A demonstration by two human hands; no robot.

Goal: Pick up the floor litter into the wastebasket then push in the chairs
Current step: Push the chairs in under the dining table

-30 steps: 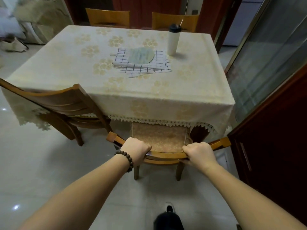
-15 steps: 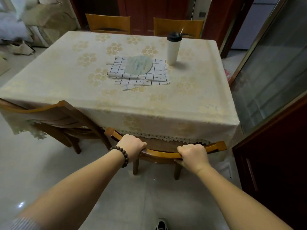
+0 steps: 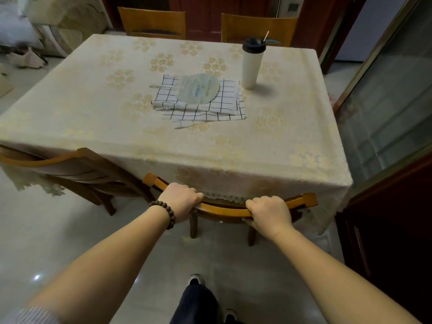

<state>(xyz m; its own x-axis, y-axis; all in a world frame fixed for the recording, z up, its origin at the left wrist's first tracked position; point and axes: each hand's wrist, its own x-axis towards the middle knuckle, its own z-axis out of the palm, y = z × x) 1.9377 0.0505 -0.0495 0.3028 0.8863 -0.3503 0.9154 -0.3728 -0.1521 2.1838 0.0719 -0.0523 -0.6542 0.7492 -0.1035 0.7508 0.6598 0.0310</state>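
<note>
While both our hands grip the curved top rail of the near chair (image 3: 224,210), its seat sits under the bench (image 3: 233,160), the rail just beside the lace hem of the tablecloth. Our left hand (image 3: 180,201) wraps the rail's left part, fingers (image 3: 195,195) curled over the top and pressed together, a beaded bracelet (image 3: 167,213) on the wrist. Our right hand (image 3: 268,212) wraps the right part the same way, fingers closed around the wood. The rail's two ends stick out past each hand. Two chair legs show below on the tiled floor (image 3: 58,242).

A second chair (image 3: 70,169) stands at the bench's left corner, angled, backrest near the cloth edge. Two more chairs, far left chair (image 3: 152,22) and far right chair (image 3: 254,28), stand at the far side, backs rising above the bench edge.

On the bench: a checked cloth (image 3: 210,108) with a round pale fan (image 3: 198,88) lying on it, and a white bottle (image 3: 251,64) with a dark lid standing upright just right of the cloth. We see no wastebasket in view. Crumpled paper-like stuff (image 3: 27,58) lies on the floor far left, too blurred to tell what. Our shoe (image 3: 196,279) and dark trouser leg show at the bottom.
</note>
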